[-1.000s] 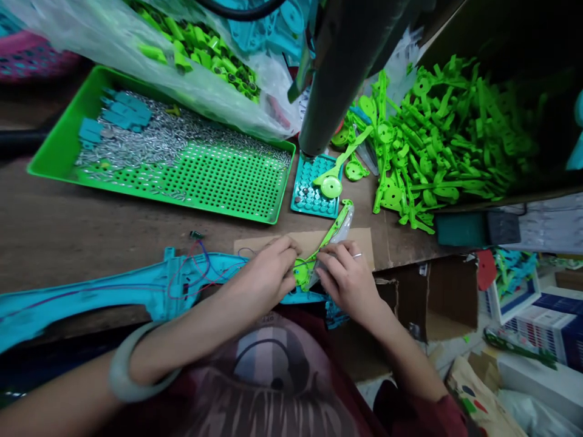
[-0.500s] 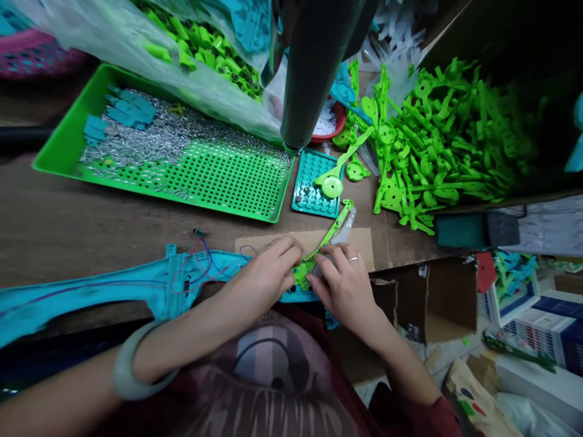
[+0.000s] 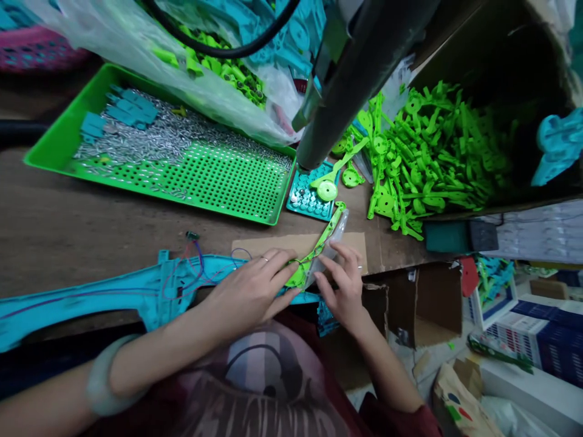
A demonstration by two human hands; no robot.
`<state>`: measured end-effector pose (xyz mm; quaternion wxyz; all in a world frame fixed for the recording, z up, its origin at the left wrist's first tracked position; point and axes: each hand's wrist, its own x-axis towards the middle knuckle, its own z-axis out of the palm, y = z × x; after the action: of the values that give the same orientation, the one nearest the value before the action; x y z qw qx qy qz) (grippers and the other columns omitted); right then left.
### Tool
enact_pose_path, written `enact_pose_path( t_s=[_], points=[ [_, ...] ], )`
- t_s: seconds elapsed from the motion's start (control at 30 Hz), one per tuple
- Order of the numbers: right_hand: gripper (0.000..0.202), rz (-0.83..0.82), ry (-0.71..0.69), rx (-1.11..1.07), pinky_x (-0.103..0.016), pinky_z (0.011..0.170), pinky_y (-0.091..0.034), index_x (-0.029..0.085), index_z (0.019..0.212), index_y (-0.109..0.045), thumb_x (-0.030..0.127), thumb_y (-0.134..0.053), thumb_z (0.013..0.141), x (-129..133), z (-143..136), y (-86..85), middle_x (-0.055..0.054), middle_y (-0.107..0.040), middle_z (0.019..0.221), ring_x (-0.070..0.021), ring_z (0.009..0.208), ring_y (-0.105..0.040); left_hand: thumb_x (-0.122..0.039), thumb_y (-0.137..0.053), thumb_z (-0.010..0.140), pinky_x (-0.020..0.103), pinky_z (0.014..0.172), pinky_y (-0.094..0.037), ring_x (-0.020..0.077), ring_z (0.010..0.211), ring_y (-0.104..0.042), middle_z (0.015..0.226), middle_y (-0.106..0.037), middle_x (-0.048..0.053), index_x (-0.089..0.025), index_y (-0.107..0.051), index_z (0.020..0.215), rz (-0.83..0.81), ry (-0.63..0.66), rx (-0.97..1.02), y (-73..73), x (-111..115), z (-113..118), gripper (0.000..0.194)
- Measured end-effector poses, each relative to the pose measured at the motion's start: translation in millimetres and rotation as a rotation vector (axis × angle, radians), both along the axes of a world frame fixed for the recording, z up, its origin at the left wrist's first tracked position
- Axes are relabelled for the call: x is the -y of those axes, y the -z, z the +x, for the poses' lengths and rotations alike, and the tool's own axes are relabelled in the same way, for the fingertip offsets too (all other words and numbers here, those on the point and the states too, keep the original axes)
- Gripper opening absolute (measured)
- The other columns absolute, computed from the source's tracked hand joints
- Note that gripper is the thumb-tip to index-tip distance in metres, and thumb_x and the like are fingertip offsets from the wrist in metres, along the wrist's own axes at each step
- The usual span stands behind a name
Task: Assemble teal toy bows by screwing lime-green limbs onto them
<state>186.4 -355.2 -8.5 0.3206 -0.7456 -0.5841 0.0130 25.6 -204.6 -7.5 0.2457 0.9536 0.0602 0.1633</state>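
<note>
A long blue plastic housing [image 3: 113,285] lies along the table's front edge, with thin red and blue wires [image 3: 200,261] and a tiny circuit board [image 3: 192,235] on it. My left hand [image 3: 255,280] rests at its right end, fingers and thumb closed about a lime-green plastic part [image 3: 297,276] whose long arm points up and right. A translucent plastic piece [image 3: 337,230] lies alongside that arm. My right hand [image 3: 345,284] is at the translucent piece, thumb and fingers apart, index fingertip near the green arm. The left fingers partly hide the joint between green and blue parts.
Behind stands a green perforated tray [image 3: 228,191] of small metal screws. A small blue tray [image 3: 314,209] bears another green part [image 3: 327,190]. A dark metal post [image 3: 346,91] comes down above it. Green parts [image 3: 437,158] heap up at right. Cardboard [image 3: 359,243] lies under the work.
My left hand has flattened over the green part. My right hand's fingers have spread and drawn slightly away from it. The camera view has shifted a little, moving the post across the picture.
</note>
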Motion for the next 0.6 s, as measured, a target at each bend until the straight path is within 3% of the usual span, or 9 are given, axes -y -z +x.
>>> enact_pose_path(
  t_s=[0.2, 0.37, 0.6],
  points=[
    [0.053, 0.079, 0.290, -0.230, -0.048, 0.100, -0.058, 0.022, 0.137, -0.054, 0.035, -0.070, 0.088, 0.6, -9.2, 20.2, -0.019, -0.045, 0.142, -0.0306, 0.133, -0.055, -0.024, -0.039, 0.104, 0.040, 0.079, -0.058, 0.0284, 0.099, -0.065, 0.107, -0.069, 0.016, -0.007, -0.063, 0.116, 0.036, 0.014, 0.083, 6.3, -0.8, 0.7, 0.032],
    [0.048, 0.072, 0.221, -0.153, -0.053, 0.108, -0.052, 0.024, 0.136, -0.058, 0.032, -0.069, 0.089, -3.5, -5.2, 20.6, -0.017, -0.055, 0.143, -0.0299, 0.131, -0.058, -0.022, -0.039, 0.103, 0.041, 0.081, -0.057, 0.0283, 0.099, -0.063, 0.105, -0.069, 0.015, -0.007, -0.064, 0.113, 0.039, 0.024, 0.118, 7.0, -2.2, 1.9, 0.031],
    [0.052, 0.003, 0.117, 0.019, -0.055, 0.112, -0.047, 0.022, 0.142, -0.051, 0.028, -0.063, 0.092, -1.8, 1.2, 15.9, -0.019, -0.048, 0.152, -0.0314, 0.142, -0.048, -0.022, -0.043, 0.101, 0.041, 0.081, -0.056, 0.0289, 0.099, -0.063, 0.103, -0.068, 0.015, -0.009, -0.067, 0.108, 0.007, 0.046, 0.084, 10.8, -2.1, 1.1, 0.028]
  ],
)
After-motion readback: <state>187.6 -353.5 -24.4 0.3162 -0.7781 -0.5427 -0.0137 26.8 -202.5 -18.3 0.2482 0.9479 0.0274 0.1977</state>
